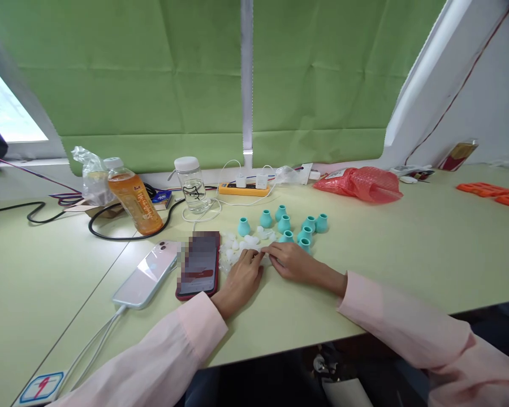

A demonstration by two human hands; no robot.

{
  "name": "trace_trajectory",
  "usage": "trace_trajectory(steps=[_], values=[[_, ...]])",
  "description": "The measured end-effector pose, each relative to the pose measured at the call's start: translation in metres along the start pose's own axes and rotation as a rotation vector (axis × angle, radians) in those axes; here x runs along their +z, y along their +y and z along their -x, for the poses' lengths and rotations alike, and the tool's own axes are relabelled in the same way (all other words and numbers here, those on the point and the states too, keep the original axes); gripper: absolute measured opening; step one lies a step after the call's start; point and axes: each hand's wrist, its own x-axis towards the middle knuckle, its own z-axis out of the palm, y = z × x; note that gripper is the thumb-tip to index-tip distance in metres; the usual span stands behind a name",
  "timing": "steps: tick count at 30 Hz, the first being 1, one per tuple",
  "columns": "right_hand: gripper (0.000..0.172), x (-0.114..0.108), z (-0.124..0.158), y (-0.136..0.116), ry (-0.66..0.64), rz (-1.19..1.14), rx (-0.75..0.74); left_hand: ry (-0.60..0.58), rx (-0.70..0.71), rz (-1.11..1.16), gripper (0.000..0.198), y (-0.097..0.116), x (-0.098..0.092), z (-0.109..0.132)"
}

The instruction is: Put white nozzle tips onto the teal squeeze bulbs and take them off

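Note:
My left hand (pixel 242 276) and my right hand (pixel 289 262) meet over the table with fingertips pinched together. Between them is a small translucent white piece, mostly covered by the fingers, so its exact kind does not show. Just beyond my left hand, a loose pile of translucent white pieces (pixel 251 241) is spread out. Several turquoise vase-shaped cups (pixel 284 224), narrow at the neck and open at the top, stand behind and beside my right hand. The nearest turquoise cups are partly hidden by that hand.
Left of my hands lie a phone in a red case (pixel 200 264) and a pale phone on a cable (pixel 146 275). Farther back are an orange drink bottle (pixel 134 199), a clear bottle (pixel 194 189), a yellow power strip (pixel 242 191) and red bubble wrap (pixel 365 183).

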Motion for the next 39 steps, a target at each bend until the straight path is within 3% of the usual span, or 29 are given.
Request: trace_trajectory(steps=[5, 10, 14, 19, 24, 29, 39], values=[[0.045, -0.003, 0.000, -0.005, -0.011, -0.063, 0.066, 0.091, -0.012, 0.220, 0.039, -0.002, -0.005, 0.001], [0.019, 0.001, 0.002, -0.005, -0.003, -0.062, 0.083, 0.220, -0.048, 0.306, 0.030, 0.000, -0.017, 0.001], [0.013, 0.002, 0.004, -0.009, 0.026, -0.120, 0.065, 0.289, 0.003, 0.034, 0.030, -0.009, -0.033, -0.002], [0.013, 0.002, 0.006, -0.016, 0.007, -0.194, 0.021, 0.192, 0.057, -0.293, 0.026, -0.013, -0.037, -0.004], [0.013, 0.002, 0.005, -0.015, -0.004, -0.213, 0.027, -0.005, 0.104, -0.356, 0.019, -0.012, -0.026, -0.002], [0.013, 0.002, 0.005, -0.015, -0.001, -0.226, 0.026, -0.031, 0.089, -0.392, 0.018, -0.013, -0.030, -0.003], [0.013, 0.000, 0.005, -0.015, -0.047, -0.211, 0.041, -0.190, 0.086, -0.433, 0.018, -0.011, -0.038, -0.002]])
